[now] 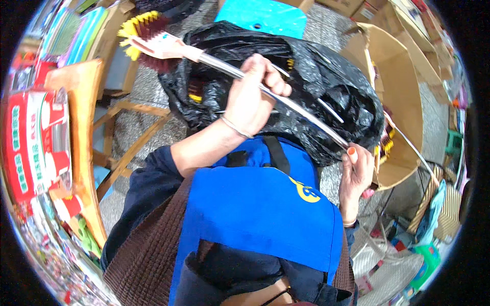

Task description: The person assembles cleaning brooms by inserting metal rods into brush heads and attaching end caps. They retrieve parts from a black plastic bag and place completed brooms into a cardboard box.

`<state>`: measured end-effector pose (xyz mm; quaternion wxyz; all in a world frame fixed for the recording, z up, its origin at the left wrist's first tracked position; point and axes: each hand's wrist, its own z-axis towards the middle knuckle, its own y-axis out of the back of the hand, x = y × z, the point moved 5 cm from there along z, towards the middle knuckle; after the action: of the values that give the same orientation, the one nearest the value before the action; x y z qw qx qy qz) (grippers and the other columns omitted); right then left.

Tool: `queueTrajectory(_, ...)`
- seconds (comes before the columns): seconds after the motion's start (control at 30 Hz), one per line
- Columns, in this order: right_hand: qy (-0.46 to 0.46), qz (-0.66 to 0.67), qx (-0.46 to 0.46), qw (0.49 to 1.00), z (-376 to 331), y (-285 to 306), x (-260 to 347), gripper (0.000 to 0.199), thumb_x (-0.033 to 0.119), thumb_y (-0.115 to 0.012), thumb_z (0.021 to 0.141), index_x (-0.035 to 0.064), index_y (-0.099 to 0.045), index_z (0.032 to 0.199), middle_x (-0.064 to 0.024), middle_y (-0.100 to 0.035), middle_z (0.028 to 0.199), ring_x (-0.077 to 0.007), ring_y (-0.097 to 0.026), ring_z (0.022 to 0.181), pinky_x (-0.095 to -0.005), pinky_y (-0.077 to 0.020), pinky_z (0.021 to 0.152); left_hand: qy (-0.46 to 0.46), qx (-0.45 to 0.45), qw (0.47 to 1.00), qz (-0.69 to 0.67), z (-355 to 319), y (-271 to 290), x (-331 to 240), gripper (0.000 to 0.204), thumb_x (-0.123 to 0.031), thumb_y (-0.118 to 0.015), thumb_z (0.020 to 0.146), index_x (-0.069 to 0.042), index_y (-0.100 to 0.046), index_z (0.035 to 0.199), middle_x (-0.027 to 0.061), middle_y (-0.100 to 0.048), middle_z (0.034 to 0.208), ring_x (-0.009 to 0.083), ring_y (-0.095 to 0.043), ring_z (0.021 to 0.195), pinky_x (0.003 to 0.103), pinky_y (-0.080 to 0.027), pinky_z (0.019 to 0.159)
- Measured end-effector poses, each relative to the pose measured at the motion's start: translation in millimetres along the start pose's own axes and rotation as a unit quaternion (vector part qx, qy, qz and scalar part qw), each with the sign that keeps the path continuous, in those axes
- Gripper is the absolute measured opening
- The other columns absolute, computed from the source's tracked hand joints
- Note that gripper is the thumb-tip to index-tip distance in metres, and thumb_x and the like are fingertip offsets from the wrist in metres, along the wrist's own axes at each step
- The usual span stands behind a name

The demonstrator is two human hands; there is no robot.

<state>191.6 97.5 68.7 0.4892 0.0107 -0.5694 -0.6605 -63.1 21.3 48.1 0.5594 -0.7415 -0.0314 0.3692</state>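
Observation:
A long-handled brush (222, 65) lies slantwise before me, its yellow and dark red bristle head (148, 38) at the upper left. My left hand (250, 97) is closed round the middle of its silvery shaft. At the lower right end of the shaft, the fingers of my right hand (359, 168) are closed on the handle, beside a small orange tip (351, 151). Under the brush is a large black plastic bag (326, 66), in which yellow bristles and pale shafts of other brushes partly show. How many brushes it holds is hidden.
An open cardboard box (400, 148) with more yellow-bristled brushes stands to the right. On the left a wooden board (84, 102) carries a red-and-white container (38, 143). A turquoise flat-topped item (263, 18) is at the far side. Packed goods line both sides.

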Motion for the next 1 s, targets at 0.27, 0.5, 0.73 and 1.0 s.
queueTrajectory(0.27,0.065,-0.155,-0.061,0.984,10,8,12,0.034,0.023,-0.071,0.078,0.0137,-0.066,0.11,-0.0082,-0.057,0.098,-0.0239,-0.052,0.087,-0.0338,-0.0417,0.078,0.024,-0.004,1.0,0.0,-12,7,6,0.036,-0.04,-0.039,0.098,-0.01,-0.047,0.081,0.004,-0.047,0.073,0.0195,-0.048,0.072,0.04,-0.044,0.077)
queueTrajectory(0.5,0.071,-0.05,-0.092,0.992,19,8,9,0.036,0.0,-0.071,0.076,0.0066,-0.065,0.111,-0.0085,-0.047,0.096,-0.0181,-0.051,0.084,-0.0251,-0.0431,0.07,0.079,-0.033,0.996,0.033,-23,22,9,0.036,-0.041,-0.043,0.097,-0.008,-0.052,0.082,0.0097,-0.058,0.082,0.0217,-0.059,0.08,0.037,-0.051,0.077)
queueTrajectory(0.73,0.025,0.045,-0.093,0.994,19,-4,2,0.036,0.018,-0.074,0.077,0.0128,-0.066,0.112,-0.0079,-0.042,0.109,-0.0186,-0.049,0.092,-0.0286,-0.0433,0.082,0.152,-0.054,0.984,0.079,-45,43,5,0.039,-0.043,-0.042,0.097,-0.008,-0.052,0.084,0.0077,-0.053,0.093,0.0121,-0.045,0.067,0.026,-0.038,0.06)
queueTrajectory(1.0,-0.219,0.337,0.042,0.914,6,-29,-14,0.027,0.006,-0.066,0.083,-0.0002,-0.061,0.108,-0.0023,-0.059,0.096,-0.0079,-0.053,0.08,-0.0214,-0.044,0.074,0.229,-0.092,0.968,0.051,-60,73,11,0.037,-0.041,-0.043,0.096,-0.007,-0.055,0.094,0.0078,-0.054,0.093,0.0144,-0.05,0.074,0.028,-0.042,0.066)
